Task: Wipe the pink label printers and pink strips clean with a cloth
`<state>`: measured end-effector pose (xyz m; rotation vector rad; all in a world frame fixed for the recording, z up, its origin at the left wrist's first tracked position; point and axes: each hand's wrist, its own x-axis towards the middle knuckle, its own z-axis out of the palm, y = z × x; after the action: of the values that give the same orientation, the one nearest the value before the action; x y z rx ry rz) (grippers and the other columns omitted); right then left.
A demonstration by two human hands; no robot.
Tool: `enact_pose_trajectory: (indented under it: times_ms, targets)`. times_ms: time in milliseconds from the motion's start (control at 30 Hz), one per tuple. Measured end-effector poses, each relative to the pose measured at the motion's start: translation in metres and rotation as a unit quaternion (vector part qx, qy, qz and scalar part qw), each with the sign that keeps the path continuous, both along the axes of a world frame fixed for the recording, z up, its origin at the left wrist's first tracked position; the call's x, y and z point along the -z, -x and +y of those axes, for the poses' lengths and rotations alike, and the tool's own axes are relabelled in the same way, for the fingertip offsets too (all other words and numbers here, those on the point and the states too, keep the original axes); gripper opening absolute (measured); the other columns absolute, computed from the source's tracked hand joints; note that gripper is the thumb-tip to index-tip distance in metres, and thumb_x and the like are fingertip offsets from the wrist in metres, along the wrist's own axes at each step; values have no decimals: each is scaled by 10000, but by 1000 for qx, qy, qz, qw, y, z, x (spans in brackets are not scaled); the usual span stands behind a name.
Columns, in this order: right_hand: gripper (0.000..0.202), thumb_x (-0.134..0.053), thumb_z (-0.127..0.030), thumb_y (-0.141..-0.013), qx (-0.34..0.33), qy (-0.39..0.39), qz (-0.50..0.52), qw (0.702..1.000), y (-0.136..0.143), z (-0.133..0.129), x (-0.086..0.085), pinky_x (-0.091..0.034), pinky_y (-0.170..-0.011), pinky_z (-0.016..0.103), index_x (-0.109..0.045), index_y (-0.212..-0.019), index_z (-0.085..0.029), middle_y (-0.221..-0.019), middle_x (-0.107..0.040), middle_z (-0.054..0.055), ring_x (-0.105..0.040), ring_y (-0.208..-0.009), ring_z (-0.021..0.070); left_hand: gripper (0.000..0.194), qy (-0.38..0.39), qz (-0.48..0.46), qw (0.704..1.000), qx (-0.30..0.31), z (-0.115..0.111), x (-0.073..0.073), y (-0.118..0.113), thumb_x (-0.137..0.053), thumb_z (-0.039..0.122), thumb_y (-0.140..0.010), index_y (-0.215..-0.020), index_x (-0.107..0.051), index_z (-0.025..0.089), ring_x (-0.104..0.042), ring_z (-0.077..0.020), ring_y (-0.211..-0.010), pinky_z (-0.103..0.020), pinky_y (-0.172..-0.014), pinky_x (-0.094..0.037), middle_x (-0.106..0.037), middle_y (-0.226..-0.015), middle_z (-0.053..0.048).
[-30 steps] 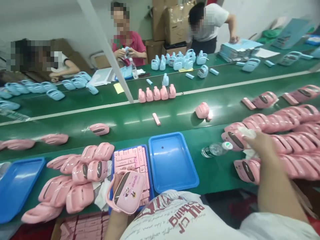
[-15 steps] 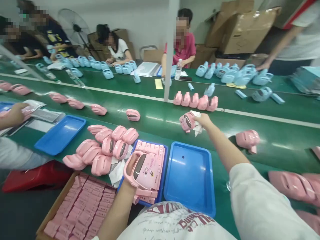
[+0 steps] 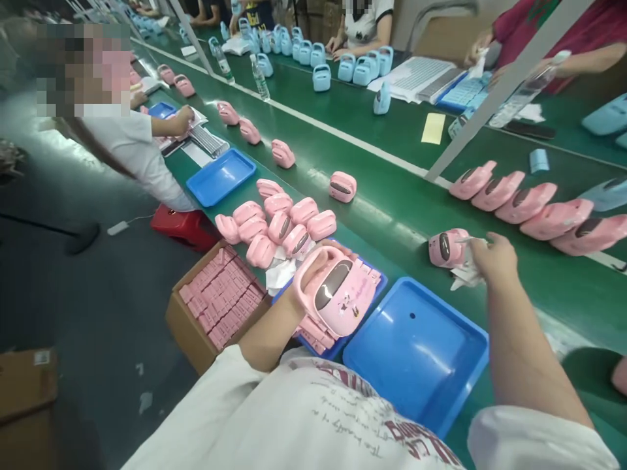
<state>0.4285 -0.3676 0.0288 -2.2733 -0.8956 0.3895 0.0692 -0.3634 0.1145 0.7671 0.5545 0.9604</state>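
My left hand [image 3: 317,266] is wrapped round the handle of a glossy pink plastic case [image 3: 353,295] with a dark oval window and a small cartoon print. It holds the case over a blue tray [image 3: 381,282] packed with small pink box-like pieces. My right hand [image 3: 497,256], reaching out over the green belt, pinches a crumpled white cloth or tissue [image 3: 465,271]. The cloth lies against another pink case [image 3: 447,248] standing on the belt; whether my fingers touch that case is hidden.
A second blue tray [image 3: 416,346] lies before me. Pink cases [image 3: 279,225] cluster at left above a carton [image 3: 196,326] of pink pieces. Five pink cases [image 3: 526,199] line the divider at right. A metal post [image 3: 509,85] rises there. A co-worker [image 3: 132,143] sits at left.
My view has swung left and tilted, so everything sits rotated. My left hand keeps its case; my right hand stays with the cloth at the case on the belt, which looks more upright.
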Motion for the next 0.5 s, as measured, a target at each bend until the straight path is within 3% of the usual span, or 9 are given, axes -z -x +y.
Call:
enact_pose_trajectory:
  times_ms: [67,100,167,300,400,500]
  targets:
    - [374,-512,-283,-789,-11,-33,47,998,33,-20,-16,-503,-683,418,-667,-1089,-121,-846,-682,140,-643,-746,267,290,-14,-7,999,29,-5,-3,-3,-598,471,-798,-865,-621,189,-583,-261,-988,-398,-863,-472,-610,-939,-72]
    - [371,-544,-280,-780,-24,-92,103,990,54,-31,-26,-500,-638,393,-679,-1086,-118,-840,-689,133,-633,-698,248,291,-18,-6,999,40,-7,-5,-5,-597,467,-802,-867,-621,185,-581,-267,-1010,-396,-865,-471,-609,-955,-74]
    - [343,-585,-326,-789,-47,-146,118,981,102,-53,-45,-509,-637,337,-695,-1075,-173,-863,-706,86,-637,-709,206,285,-24,-2,998,50,-13,-10,-9,-589,457,-816,-888,-620,183,-576,-270,-1045,-392,-880,-464,-610,-995,-75]
    - [309,-546,-235,-866,-252,-310,65,914,183,-91,-80,-528,-858,364,-657,-1154,-256,-1114,-688,41,-650,-996,202,310,-26,-3,997,77,-22,-18,-18,-669,469,-764,-904,-616,198,-610,-203,-891,-364,-839,-466,-636,-936,-40]
    - [445,-456,-146,-904,-340,-346,5,875,212,-113,-96,-416,-1054,424,-520,-1327,-267,-1340,-556,58,-502,-1260,209,320,-9,6,996,85,-27,-25,-22,-735,432,-705,-886,-602,204,-603,-164,-764,-347,-778,-475,-644,-861,-15]
    - [488,-430,-193,-924,-419,-366,-52,829,221,-130,-102,-395,-1071,457,-412,-1411,-205,-1389,-501,109,-418,-1332,233,251,6,39,997,71,-33,-34,-21,-741,366,-691,-817,-606,195,-596,-167,-767,-340,-774,-479,-648,-819,-21]
